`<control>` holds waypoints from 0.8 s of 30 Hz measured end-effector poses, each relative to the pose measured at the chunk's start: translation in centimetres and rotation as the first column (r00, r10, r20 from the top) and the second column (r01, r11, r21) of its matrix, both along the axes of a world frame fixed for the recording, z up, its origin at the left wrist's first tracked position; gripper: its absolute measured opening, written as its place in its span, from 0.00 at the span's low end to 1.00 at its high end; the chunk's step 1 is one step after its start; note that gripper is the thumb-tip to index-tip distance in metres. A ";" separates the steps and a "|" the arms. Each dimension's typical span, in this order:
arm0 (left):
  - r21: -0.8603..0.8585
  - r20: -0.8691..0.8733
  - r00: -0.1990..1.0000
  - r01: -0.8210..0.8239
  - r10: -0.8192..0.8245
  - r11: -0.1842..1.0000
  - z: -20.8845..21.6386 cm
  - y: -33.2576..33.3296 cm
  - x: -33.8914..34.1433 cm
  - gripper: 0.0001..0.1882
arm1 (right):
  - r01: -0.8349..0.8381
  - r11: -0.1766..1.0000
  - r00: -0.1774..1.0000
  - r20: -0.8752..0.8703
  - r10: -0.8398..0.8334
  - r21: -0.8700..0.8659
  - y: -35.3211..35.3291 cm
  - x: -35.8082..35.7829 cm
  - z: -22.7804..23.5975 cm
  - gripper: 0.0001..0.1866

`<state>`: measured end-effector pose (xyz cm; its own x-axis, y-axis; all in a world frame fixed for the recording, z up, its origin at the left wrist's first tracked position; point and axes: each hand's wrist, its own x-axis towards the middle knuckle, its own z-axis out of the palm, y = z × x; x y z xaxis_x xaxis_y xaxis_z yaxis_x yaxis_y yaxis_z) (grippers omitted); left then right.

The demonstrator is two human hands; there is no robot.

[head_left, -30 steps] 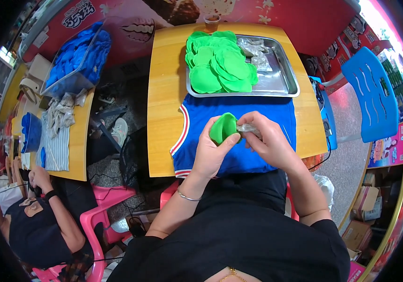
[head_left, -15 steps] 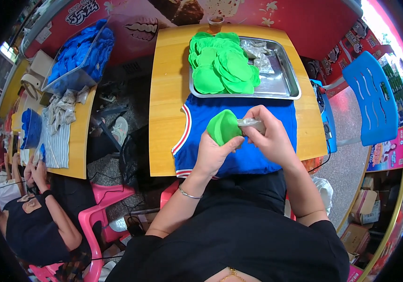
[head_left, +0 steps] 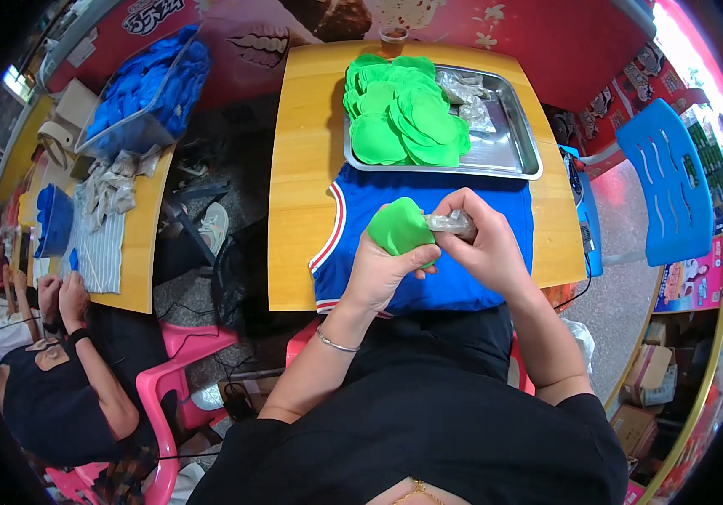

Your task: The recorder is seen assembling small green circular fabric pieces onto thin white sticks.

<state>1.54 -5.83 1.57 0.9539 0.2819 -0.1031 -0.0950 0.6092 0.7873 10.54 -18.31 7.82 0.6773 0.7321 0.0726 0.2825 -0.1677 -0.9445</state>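
Green piece in the left hand, clear packet pinched at its edge

Through my remote view, the left hand (head_left: pixel 382 273) grips the green piece (head_left: pixel 397 225) between thumb and fingers; the right hand (head_left: pixel 488 244) pinches the clear packet (head_left: pixel 452 224), one end of which meets the green piece's right edge; I cannot tell whether that end is inside; I see both above a blue garment (head_left: pixel 353 240) with red-and-white trim, spread on the near part of the wooden surface (head_left: pixel 298 168); just beyond it I see a metal tray (head_left: pixel 513 126), heaped on its left with green pieces (head_left: pixel 403 118), with several clear packets (head_left: pixel 472 99) beside them; a cup (head_left: pixel 392 39) stands past the tray's far edge; to my right is a blue chair (head_left: pixel 664 189); to my left, at a second surface (head_left: pixel 136 265), I make out a co-worker's hands (head_left: pixel 63 296), close together, and farther off a clear bin (head_left: pixel 138 139) piled with blue pieces (head_left: pixel 146 88).
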 end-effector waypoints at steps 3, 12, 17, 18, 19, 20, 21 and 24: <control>0.002 0.029 0.999 0.041 -0.041 0.999 -0.2 -0.1 0.0 0.20 | 0.008 1.000 1.000 0.008 -0.008 -0.027 -0.1 0.0 -0.4 0.09; 0.276 0.072 0.997 -0.010 -0.010 0.961 1.0 1.3 -0.3 0.18 | 0.028 0.998 0.998 0.056 -0.025 -0.062 -0.6 0.7 -0.5 0.10; 0.195 0.047 0.997 0.057 -0.068 0.979 0.1 1.2 -0.1 0.17 | -0.018 0.998 0.985 0.169 0.028 -0.061 -0.6 0.6 0.3 0.13; 0.162 0.068 0.996 0.044 -0.056 0.986 -0.2 0.9 0.0 0.16 | -0.044 0.998 0.976 0.211 0.051 -0.034 -0.6 0.9 0.3 0.14; 0.129 0.088 0.995 0.032 -0.044 0.991 -0.4 0.6 0.1 0.16 | -0.073 0.997 0.965 0.253 0.072 -0.009 -0.6 1.2 0.4 0.14; 0.128 0.088 0.995 0.032 -0.044 0.991 -0.5 0.2 0.2 0.16 | -0.072 0.997 0.965 0.253 0.072 -0.009 -0.8 1.6 0.9 0.14; -0.037 0.070 0.997 0.031 -0.029 0.999 -0.5 -0.1 0.2 0.16 | -0.100 0.992 0.994 0.045 0.104 -0.081 -1.0 2.0 2.0 0.14; -0.306 -0.005 0.999 0.044 -0.048 0.951 -0.2 -1.5 0.2 0.16 | -0.110 0.951 0.992 -0.084 0.089 -0.290 -1.1 3.7 3.2 0.12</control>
